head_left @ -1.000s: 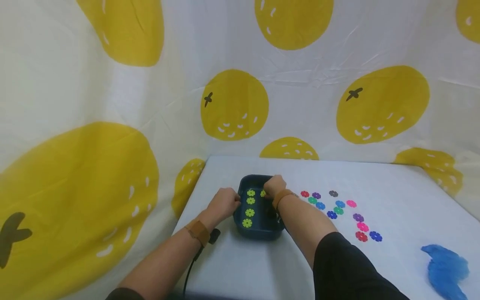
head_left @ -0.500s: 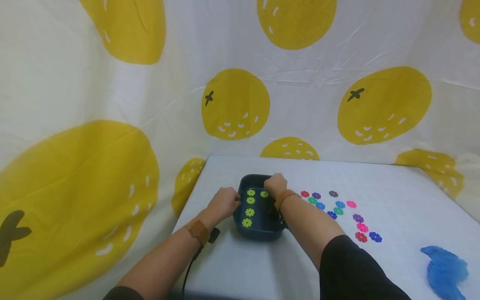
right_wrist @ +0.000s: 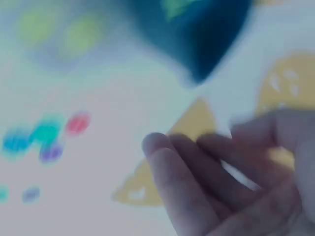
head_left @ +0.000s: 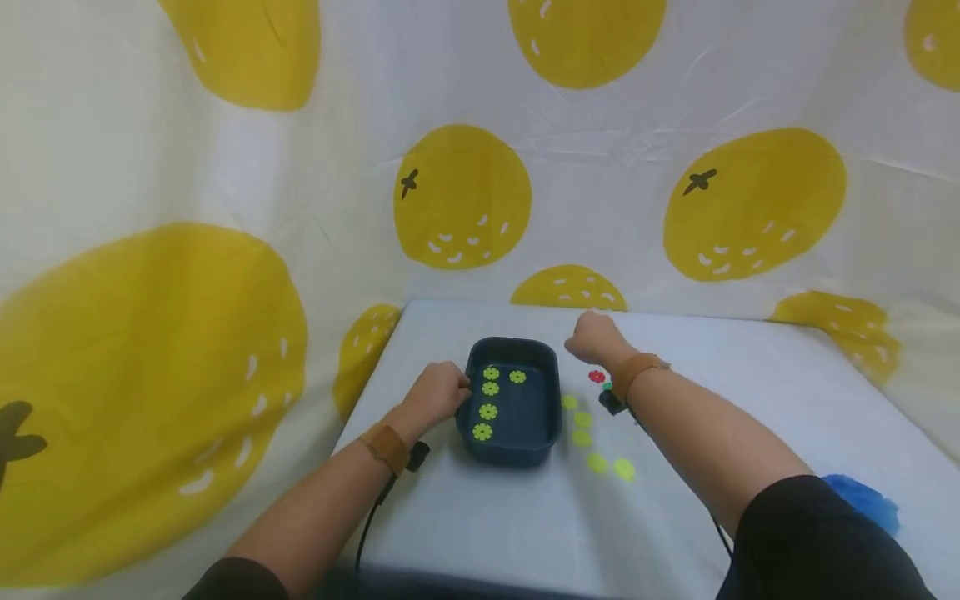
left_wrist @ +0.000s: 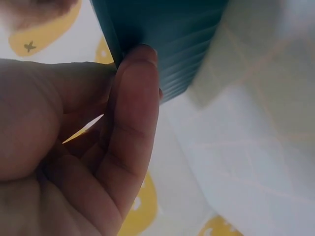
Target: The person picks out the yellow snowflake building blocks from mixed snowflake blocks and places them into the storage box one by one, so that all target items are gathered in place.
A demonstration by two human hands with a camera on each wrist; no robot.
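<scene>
My left hand (head_left: 435,392) pinches the left rim of a dark blue-green plastic bin (head_left: 528,421); in the left wrist view its thumb and fingers (left_wrist: 135,98) close over the bin's wall (left_wrist: 170,34). Inside the bin, yellow-green flower-shaped discs (head_left: 488,412) form a column on the left, with a single disc (head_left: 517,377) to their right. My right hand (head_left: 598,337) hovers beyond the bin's right side, apart from it. In the right wrist view, that hand's fingers (right_wrist: 184,191) are loosely bent with nothing between them and the thumb.
Several yellow-green discs (head_left: 582,437) lie on the white table (head_left: 487,525) right of the bin. A red disc (head_left: 596,376) shows near my right wrist; my arm hides others. A blue cloth-like piece (head_left: 862,500) lies far right. Patterned curtains (head_left: 592,200) border the table.
My right hand has left the bin and moved right, uncovering its right half and the discs beside it. The left hand stays on the rim. The head view has shifted slightly.
</scene>
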